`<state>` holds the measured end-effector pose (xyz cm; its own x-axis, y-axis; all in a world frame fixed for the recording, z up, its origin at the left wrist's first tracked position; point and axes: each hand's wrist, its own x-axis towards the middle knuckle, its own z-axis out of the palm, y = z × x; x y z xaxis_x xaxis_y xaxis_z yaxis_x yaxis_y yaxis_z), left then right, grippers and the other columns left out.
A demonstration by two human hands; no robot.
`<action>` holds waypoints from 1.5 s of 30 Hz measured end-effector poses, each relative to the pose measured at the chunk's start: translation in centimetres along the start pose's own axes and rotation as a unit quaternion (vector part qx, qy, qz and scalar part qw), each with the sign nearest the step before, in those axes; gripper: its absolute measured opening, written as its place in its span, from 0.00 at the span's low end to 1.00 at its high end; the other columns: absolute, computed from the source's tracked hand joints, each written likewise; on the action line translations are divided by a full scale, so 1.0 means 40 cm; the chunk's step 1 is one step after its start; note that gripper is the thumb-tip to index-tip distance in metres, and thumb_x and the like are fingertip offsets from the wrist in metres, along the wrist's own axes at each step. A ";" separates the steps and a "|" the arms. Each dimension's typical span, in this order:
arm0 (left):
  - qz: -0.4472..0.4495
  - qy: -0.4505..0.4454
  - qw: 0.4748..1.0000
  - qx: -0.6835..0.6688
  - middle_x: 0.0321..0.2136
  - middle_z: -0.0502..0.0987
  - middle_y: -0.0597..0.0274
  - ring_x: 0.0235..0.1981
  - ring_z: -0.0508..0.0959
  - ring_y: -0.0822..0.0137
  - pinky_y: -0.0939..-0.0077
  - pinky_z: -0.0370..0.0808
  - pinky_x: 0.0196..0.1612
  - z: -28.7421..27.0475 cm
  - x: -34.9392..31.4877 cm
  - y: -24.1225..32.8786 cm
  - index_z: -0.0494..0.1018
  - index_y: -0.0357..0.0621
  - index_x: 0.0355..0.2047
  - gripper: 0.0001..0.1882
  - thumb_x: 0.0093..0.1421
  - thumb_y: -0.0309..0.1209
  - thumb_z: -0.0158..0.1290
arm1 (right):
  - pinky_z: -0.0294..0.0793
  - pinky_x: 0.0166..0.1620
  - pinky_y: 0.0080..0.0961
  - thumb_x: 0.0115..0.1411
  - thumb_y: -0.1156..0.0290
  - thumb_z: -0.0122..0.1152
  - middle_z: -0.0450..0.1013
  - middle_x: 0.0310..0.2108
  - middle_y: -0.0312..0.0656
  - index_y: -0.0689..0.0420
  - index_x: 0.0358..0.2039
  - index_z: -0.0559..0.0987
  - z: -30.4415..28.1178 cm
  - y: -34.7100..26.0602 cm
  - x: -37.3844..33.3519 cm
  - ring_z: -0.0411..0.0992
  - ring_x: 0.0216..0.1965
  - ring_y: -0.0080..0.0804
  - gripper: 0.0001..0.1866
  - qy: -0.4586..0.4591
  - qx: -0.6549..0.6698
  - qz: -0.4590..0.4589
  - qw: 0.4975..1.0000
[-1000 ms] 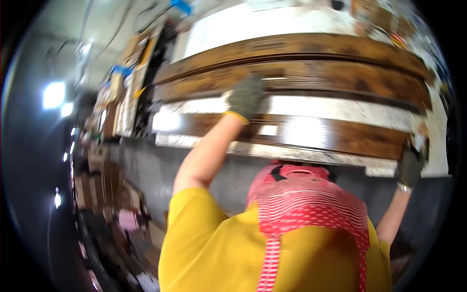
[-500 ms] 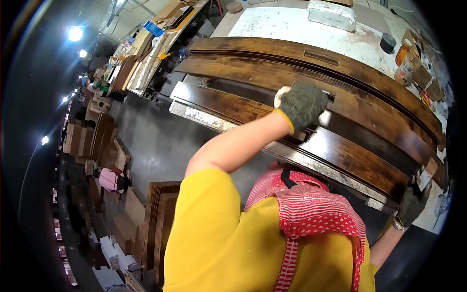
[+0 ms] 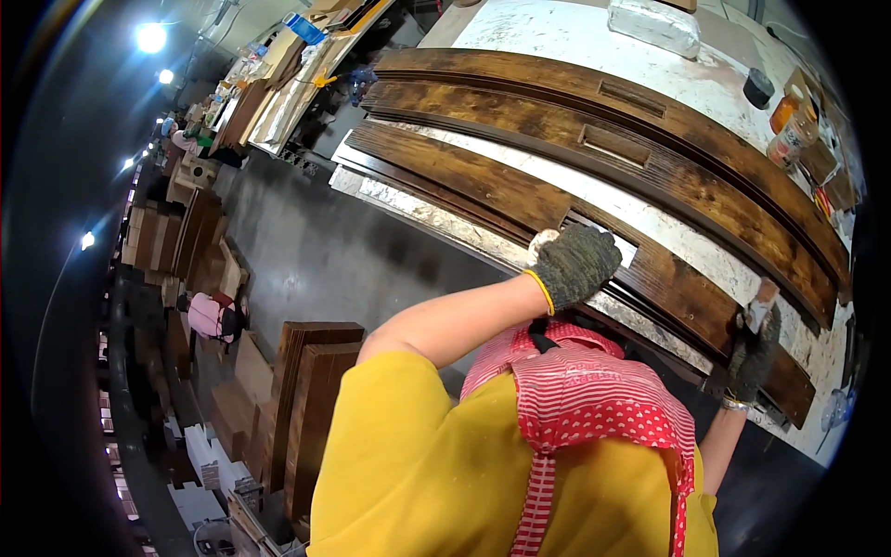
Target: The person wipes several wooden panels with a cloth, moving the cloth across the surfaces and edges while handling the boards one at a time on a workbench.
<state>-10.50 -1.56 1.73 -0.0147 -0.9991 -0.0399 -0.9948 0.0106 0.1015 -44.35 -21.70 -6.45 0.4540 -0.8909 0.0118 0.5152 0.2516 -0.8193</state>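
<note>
My left hand (image 3: 577, 265), in a dark knit glove with a yellow cuff, is closed on the nearest dark-stained wooden board (image 3: 464, 176), at the cutout in its middle. A pale rounded bit shows by its thumb side; I cannot tell what it is. Near that board's right end, my right hand (image 3: 754, 357), gloved too, is closed around a small flat brown-and-white piece (image 3: 763, 304). Two longer stained boards lie beyond. The middle board (image 3: 705, 200) has a rectangular recess facing up, and the far board (image 3: 520, 79) has a similar one.
Under the boards is a white, stain-marked worktable (image 3: 548, 28). At its far side are a wrapped silver-white block (image 3: 654, 28), a black round container (image 3: 758, 88) and bottles (image 3: 789, 135). Dark panels (image 3: 320, 408) stand at lower left, and a pink-and-black bag (image 3: 215, 318) sits beyond them.
My left hand has come nearer, from the middle board's recess to the nearest board's cutout. The middle board now lies flatter beside the far one. My right hand has shifted slightly left.
</note>
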 end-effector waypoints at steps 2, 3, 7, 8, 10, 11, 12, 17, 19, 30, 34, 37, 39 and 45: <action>-0.027 0.017 0.999 -0.043 0.35 0.76 0.48 0.36 0.78 0.51 0.59 0.75 0.40 -0.026 -0.016 -0.004 0.75 0.42 0.35 0.15 0.50 0.36 0.58 | 0.72 0.51 0.34 0.65 0.63 0.58 0.72 0.47 0.42 0.58 0.57 0.69 -0.024 0.031 0.018 0.71 0.46 0.35 0.23 0.013 -0.044 -0.005 0.999; -0.053 0.032 0.994 -0.087 0.36 0.76 0.48 0.36 0.78 0.52 0.59 0.75 0.41 -0.039 -0.032 -0.014 0.74 0.42 0.36 0.15 0.52 0.37 0.58 | 0.72 0.50 0.33 0.65 0.63 0.57 0.72 0.47 0.41 0.58 0.57 0.69 -0.031 0.037 0.019 0.71 0.46 0.34 0.22 0.016 -0.036 -0.011 0.999; -0.040 0.198 0.977 0.065 0.34 0.74 0.51 0.38 0.75 0.51 0.59 0.73 0.39 -0.042 -0.176 -0.192 0.75 0.45 0.38 0.15 0.57 0.40 0.57 | 0.71 0.48 0.29 0.66 0.63 0.56 0.72 0.44 0.41 0.59 0.53 0.70 -0.058 0.015 0.012 0.71 0.43 0.32 0.19 -0.031 0.030 0.000 0.999; -0.279 0.203 0.924 -0.162 0.32 0.73 0.51 0.37 0.74 0.50 0.59 0.73 0.38 -0.041 -0.206 -0.215 0.75 0.45 0.36 0.14 0.55 0.40 0.59 | 0.71 0.47 0.28 0.67 0.63 0.55 0.71 0.42 0.40 0.59 0.52 0.71 -0.040 0.011 0.010 0.70 0.42 0.31 0.17 -0.022 0.040 -0.002 0.999; -0.226 0.238 0.941 -0.085 0.31 0.73 0.53 0.34 0.75 0.52 0.62 0.73 0.38 0.003 -0.275 -0.275 0.75 0.45 0.36 0.11 0.56 0.36 0.60 | 0.71 0.47 0.28 0.67 0.63 0.55 0.71 0.41 0.40 0.60 0.51 0.71 -0.004 0.012 0.018 0.70 0.42 0.31 0.17 0.028 0.037 -0.003 0.999; -0.299 0.245 0.911 -0.142 0.31 0.74 0.54 0.33 0.75 0.54 0.64 0.73 0.38 -0.020 -0.278 -0.268 0.74 0.45 0.36 0.10 0.57 0.35 0.60 | 0.71 0.47 0.28 0.67 0.63 0.55 0.71 0.41 0.40 0.60 0.50 0.71 0.009 0.017 0.019 0.70 0.41 0.31 0.17 0.081 0.032 -0.005 0.996; -0.307 0.319 0.876 -0.190 0.31 0.75 0.57 0.33 0.76 0.60 0.66 0.73 0.38 0.012 -0.312 -0.313 0.74 0.45 0.36 0.09 0.59 0.34 0.59 | 0.72 0.46 0.28 0.68 0.64 0.52 0.72 0.42 0.39 0.60 0.51 0.71 -0.011 0.023 0.027 0.70 0.41 0.30 0.16 0.082 0.036 -0.002 0.996; -0.258 0.495 0.582 -0.592 0.38 0.75 0.62 0.41 0.73 0.72 0.78 0.74 0.42 -0.051 -0.544 -0.593 0.72 0.38 0.47 0.14 0.64 0.31 0.54 | 0.71 0.46 0.28 0.67 0.63 0.54 0.72 0.42 0.40 0.60 0.52 0.71 -0.040 0.011 0.037 0.70 0.41 0.30 0.18 0.052 -0.013 0.008 0.999; -0.302 0.520 0.639 -0.479 0.37 0.75 0.63 0.39 0.74 0.72 0.79 0.75 0.40 -0.077 -0.579 -0.652 0.71 0.38 0.47 0.14 0.64 0.33 0.54 | 0.71 0.46 0.28 0.67 0.62 0.54 0.71 0.43 0.40 0.61 0.53 0.70 -0.011 0.007 0.036 0.70 0.42 0.31 0.19 0.081 -0.057 0.000 0.995; -0.224 -0.001 0.968 0.116 0.41 0.75 0.55 0.47 0.73 0.54 0.60 0.73 0.47 0.068 -0.385 -0.639 0.76 0.44 0.38 0.14 0.55 0.38 0.50 | 0.72 0.52 0.41 0.62 0.57 0.59 0.70 0.50 0.40 0.56 0.56 0.71 0.111 0.151 0.088 0.69 0.50 0.35 0.25 0.073 -0.143 0.018 0.987; -0.237 0.007 0.963 0.126 0.39 0.74 0.54 0.46 0.73 0.54 0.58 0.72 0.46 0.070 -0.410 -0.705 0.77 0.44 0.35 0.15 0.54 0.41 0.50 | 0.71 0.53 0.40 0.63 0.58 0.59 0.71 0.46 0.38 0.56 0.49 0.74 0.194 0.150 0.068 0.70 0.49 0.32 0.19 0.097 -0.145 -0.011 0.985; -0.291 -0.017 0.939 0.184 0.35 0.76 0.52 0.43 0.76 0.54 0.63 0.75 0.43 0.079 -0.442 -0.777 0.75 0.42 0.34 0.13 0.54 0.38 0.52 | 0.70 0.55 0.41 0.64 0.59 0.57 0.70 0.51 0.39 0.56 0.54 0.72 0.189 0.163 0.067 0.68 0.53 0.34 0.21 0.107 -0.143 -0.021 0.984; -0.344 0.025 0.915 0.208 0.33 0.76 0.50 0.41 0.76 0.52 0.65 0.74 0.46 0.065 -0.513 -0.838 0.74 0.41 0.33 0.13 0.56 0.37 0.50 | 0.68 0.56 0.42 0.65 0.60 0.56 0.69 0.53 0.39 0.56 0.57 0.70 0.157 0.165 0.069 0.67 0.54 0.34 0.23 0.101 -0.138 -0.016 0.985; -0.404 0.350 0.827 -0.176 0.39 0.75 0.47 0.43 0.75 0.51 0.61 0.72 0.48 0.142 -0.568 -0.813 0.73 0.38 0.41 0.16 0.63 0.39 0.48 | 0.66 0.58 0.44 0.65 0.58 0.56 0.68 0.54 0.37 0.53 0.56 0.71 0.135 0.164 0.068 0.66 0.56 0.34 0.22 0.107 -0.128 -0.009 0.986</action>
<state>21.60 21.04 -6.30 0.8245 -0.4543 0.3373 -0.5589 -0.5609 0.6108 -35.80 -20.45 -8.72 0.2693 -0.9604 -0.0711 0.3093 0.1561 -0.9381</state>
